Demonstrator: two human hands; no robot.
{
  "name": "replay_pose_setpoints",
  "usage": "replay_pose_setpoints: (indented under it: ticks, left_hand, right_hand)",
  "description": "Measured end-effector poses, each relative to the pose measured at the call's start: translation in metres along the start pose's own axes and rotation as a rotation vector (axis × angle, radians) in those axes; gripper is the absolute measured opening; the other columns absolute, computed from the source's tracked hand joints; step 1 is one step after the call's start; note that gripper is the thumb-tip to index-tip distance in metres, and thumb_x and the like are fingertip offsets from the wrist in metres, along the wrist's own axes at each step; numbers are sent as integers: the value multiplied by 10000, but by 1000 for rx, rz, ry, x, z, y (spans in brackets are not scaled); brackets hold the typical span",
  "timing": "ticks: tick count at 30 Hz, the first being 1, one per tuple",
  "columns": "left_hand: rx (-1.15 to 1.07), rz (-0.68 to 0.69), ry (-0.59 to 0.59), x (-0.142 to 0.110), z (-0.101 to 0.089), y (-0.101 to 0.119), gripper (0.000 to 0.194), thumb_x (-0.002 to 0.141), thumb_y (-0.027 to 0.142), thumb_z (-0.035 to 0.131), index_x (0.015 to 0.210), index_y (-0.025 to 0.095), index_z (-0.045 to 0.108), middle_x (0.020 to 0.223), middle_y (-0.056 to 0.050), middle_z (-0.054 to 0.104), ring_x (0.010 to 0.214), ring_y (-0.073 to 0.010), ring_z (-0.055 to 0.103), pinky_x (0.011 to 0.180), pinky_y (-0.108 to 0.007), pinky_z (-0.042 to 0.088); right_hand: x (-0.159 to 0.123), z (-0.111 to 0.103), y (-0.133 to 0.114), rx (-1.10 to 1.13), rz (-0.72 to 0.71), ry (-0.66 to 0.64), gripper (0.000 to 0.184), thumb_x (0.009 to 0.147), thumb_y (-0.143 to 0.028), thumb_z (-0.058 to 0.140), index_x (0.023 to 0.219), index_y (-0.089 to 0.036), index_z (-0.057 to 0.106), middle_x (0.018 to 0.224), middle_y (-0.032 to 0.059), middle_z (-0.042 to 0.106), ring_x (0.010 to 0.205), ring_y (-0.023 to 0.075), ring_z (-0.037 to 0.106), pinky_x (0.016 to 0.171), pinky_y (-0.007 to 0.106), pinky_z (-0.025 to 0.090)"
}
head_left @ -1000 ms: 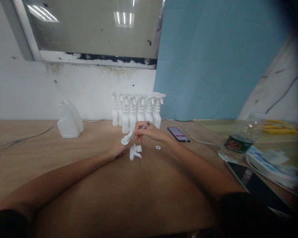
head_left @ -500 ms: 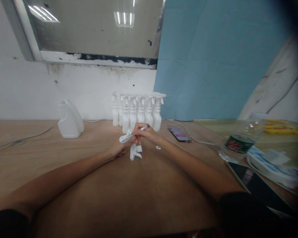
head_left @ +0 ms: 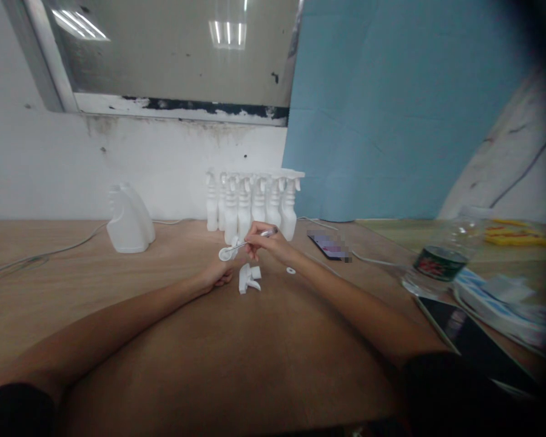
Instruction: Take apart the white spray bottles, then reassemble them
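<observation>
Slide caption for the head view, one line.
Right hand holds a thin silvery tool at a round-ended white plastic part in the left hand.

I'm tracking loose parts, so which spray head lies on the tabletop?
The white spray head just right of the left hand: it rests detached on the tabletop, whereas those at the back sit on upright bottles.

The head view looks down across the table (head_left: 273, 352) toward a wall (head_left: 173, 164).
</observation>
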State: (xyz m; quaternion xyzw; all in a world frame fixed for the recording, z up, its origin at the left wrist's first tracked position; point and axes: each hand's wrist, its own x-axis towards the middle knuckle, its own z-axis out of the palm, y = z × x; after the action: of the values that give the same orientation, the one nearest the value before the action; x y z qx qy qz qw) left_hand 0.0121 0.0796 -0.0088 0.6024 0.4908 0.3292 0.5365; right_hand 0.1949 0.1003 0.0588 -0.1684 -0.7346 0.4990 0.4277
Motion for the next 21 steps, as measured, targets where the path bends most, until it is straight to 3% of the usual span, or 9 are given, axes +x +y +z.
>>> replay_pose_setpoints:
  ticks: [5, 8, 10, 13, 16, 21]
  left_hand:
    - [11, 23, 16, 0, -1, -1, 314, 967, 396, 576, 1158, 147, 600, 1039, -62, 646, 811, -154, 646, 693, -317, 569]
    - [35, 39, 53, 1, -2, -3, 320, 973, 403, 564, 1168, 151, 595, 1043, -63, 645, 809, -153, 644, 694, -317, 568]
    - [60, 50, 79, 1, -2, -4, 337, 976, 412, 557, 1183, 149, 587, 1046, -65, 644, 811, -156, 646, 696, -321, 568]
    - [117, 47, 82, 4, -5, -5, 338, 969, 393, 574, 1205, 151, 580, 1087, -74, 640, 857, -171, 651, 732, -345, 573]
    - [192, 27, 42, 9, -12, -5, 323, 958, 372, 595, 1193, 149, 595, 1119, -74, 639, 910, -192, 653, 771, -367, 574]
    - [306, 23, 0, 12, -30, 1, 251, 955, 361, 601, 1077, 145, 639, 1035, -45, 657, 847, -173, 653, 728, -323, 572]
  right_hand:
    - [-4, 6, 4, -31, -7, -32, 275, 837, -380, 727, 752, -168, 575, 634, -16, 665, 498, 114, 623, 469, 224, 513]
    - [-15, 10, 7, -56, -8, -48, 234, 867, -389, 701, 922, -170, 643, 696, -16, 674, 585, 119, 648, 553, 234, 531]
    - [-26, 11, 8, -135, -27, -84, 279, 900, -405, 663, 1078, -190, 666, 836, 13, 701, 688, 128, 664, 637, 254, 541]
    - [-43, 11, 7, -348, -147, -109, 302, 964, -416, 578, 1194, -244, 670, 1133, 64, 668, 981, 176, 650, 881, 338, 515]
    - [-55, 8, 2, -455, -217, -32, 296, 991, -404, 537, 1234, -285, 659, 1158, 68, 649, 1127, 216, 596, 1012, 401, 441]
    - [-66, -4, -2, -543, -211, 120, 233, 984, -355, 551, 1155, -275, 687, 1079, 66, 666, 1078, 226, 615, 989, 392, 452]
